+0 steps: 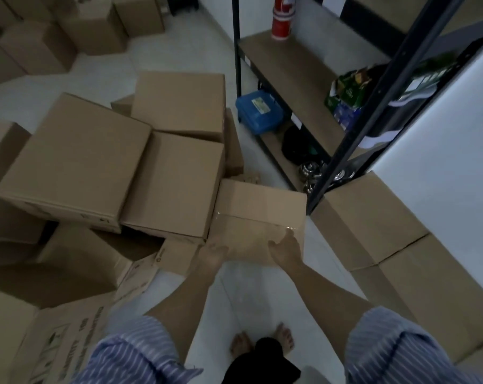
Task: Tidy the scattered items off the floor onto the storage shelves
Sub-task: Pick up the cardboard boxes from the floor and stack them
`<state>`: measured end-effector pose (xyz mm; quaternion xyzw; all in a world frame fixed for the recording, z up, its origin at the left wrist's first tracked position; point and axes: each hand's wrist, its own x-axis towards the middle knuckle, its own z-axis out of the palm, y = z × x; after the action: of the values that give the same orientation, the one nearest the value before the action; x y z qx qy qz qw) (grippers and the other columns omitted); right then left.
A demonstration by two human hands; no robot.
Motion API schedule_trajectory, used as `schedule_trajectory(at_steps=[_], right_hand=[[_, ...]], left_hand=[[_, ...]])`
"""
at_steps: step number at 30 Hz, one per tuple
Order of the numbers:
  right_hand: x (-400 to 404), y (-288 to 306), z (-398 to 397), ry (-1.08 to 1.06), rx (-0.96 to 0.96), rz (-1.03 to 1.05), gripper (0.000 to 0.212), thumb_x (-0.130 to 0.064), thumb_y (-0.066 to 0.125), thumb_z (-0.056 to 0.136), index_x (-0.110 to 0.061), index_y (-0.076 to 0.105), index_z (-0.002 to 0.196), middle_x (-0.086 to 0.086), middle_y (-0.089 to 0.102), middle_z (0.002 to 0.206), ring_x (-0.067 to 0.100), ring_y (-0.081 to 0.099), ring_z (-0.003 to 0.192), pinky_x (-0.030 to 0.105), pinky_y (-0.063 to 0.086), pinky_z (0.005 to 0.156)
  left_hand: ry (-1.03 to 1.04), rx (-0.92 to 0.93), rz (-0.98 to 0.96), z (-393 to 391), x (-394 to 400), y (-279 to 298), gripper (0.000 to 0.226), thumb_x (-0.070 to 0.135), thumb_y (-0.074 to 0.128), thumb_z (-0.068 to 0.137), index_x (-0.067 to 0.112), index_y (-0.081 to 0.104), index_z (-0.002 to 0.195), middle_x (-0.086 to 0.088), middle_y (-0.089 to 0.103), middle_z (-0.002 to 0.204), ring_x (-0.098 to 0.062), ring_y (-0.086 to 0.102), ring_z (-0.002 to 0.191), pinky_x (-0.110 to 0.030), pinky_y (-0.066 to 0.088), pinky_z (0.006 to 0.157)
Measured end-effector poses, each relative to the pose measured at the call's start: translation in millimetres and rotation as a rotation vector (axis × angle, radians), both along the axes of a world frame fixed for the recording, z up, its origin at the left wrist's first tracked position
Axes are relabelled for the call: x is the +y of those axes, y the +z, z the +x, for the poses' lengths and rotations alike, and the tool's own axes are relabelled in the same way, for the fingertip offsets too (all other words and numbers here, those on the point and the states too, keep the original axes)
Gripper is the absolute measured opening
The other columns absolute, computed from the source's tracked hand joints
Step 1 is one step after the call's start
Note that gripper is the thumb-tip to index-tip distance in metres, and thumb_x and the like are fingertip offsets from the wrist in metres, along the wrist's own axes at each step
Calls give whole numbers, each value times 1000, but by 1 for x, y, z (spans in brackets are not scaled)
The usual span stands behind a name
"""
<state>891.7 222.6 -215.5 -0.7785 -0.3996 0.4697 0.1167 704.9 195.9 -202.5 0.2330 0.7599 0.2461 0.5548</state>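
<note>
From the head camera, we look down on a small taped brown cardboard box [259, 217] sitting on the pale tiled floor [251, 297], just in front of the person's two outstretched bare forearms. The box lies straight ahead of both hands, its long axis running left to right across our view, so each hand meets one end of its near face. The left hand [214, 254] presses against the box's near lower left corner, fingers curled at the edge; we judge it to be gripping there, though the fingertips are hidden. The right hand [286, 246] lies on the box's near right side, fingers spread and reaching up towards the top edge, thumb tucked low. Neither hand is clearly nearer; both arms extend evenly, striped blue sleeves [387, 342] pushed to the elbows.

To the box's right, touching or just beside its far corner, stands the dark metal upright [373, 115] of the storage shelves, whose brown wooden boards [290, 65] lie beyond the box and to its right. A blue plastic case [258, 113] sits on the floor beyond the box, at the shelves' foot. Larger brown cartons [96, 159] are piled to the box's left, one touching its left side.

We judge the lift has not yet begun: the box appears to rest on the floor, and the coming move would carry it up and rightward to a shelf board.
</note>
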Motion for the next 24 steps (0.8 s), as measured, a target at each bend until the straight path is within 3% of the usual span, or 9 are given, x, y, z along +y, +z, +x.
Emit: schedule_trajectory(at_steps=[4,6,10,14,16,17,19,20,24], right_hand=[[5,-42,3,-46,-10,-105,77,-23,59,91,-5,15,152,20,43,143,37,48,126,39,48,92],[6,-65,9,-58,-39,-141,78,-23,58,89,-6,15,152,19,43,143,38,48,125,44,49,94],[15,-115,28,-75,-119,-180,77,-23,56,88,-8,16,152,16,32,150,37,34,135,50,41,104],[20,-164,49,-136,-173,-197,82,-25,59,91,-13,8,155,15,4,161,33,6,148,54,30,113],[25,-185,58,-191,-180,-192,91,-34,63,90,-16,1,155,13,-5,163,30,-1,150,57,23,114],[28,-195,61,-222,-174,-198,99,-39,66,88,-17,-3,156,12,-5,163,30,-1,150,60,20,115],[32,-214,65,-300,-158,-215,117,-54,72,78,-18,-8,155,11,3,163,32,6,150,65,17,114],[33,-223,66,-348,-148,-218,122,-61,73,73,-17,-7,155,12,13,162,34,14,148,65,20,113],[32,-242,69,-473,-38,-149,108,-75,64,72,-12,23,151,16,47,142,39,49,125,53,47,100]], left_hand=[[98,-1,-56,25,0,-39,10,9,58,95,15,50,97,7,45,81,-5,40,67,-8,32,50],[102,31,-60,27,5,-64,13,11,58,95,18,49,100,11,45,85,-4,43,73,-11,36,61],[21,143,-102,21,22,-122,34,13,59,94,36,38,81,16,41,85,-8,44,83,-23,38,83],[-39,263,-92,13,34,-175,11,13,66,89,14,60,99,-2,54,95,-18,50,91,-33,46,86],[13,282,-92,10,41,-197,34,28,80,76,1,60,82,-6,58,79,-25,55,78,-39,51,78],[59,304,-86,6,43,-213,58,43,85,64,-3,59,89,-9,60,84,-28,58,80,-44,54,80],[139,353,-75,-3,46,-241,109,63,85,47,-7,51,123,-16,59,116,-35,59,105,-50,51,94],[164,358,-66,-4,49,-250,115,60,87,49,-5,43,134,-17,55,128,-36,54,116,-49,47,100],[239,394,-62,-10,62,-242,95,59,83,61,-1,55,129,-18,58,127,-35,55,115,-44,46,99]])
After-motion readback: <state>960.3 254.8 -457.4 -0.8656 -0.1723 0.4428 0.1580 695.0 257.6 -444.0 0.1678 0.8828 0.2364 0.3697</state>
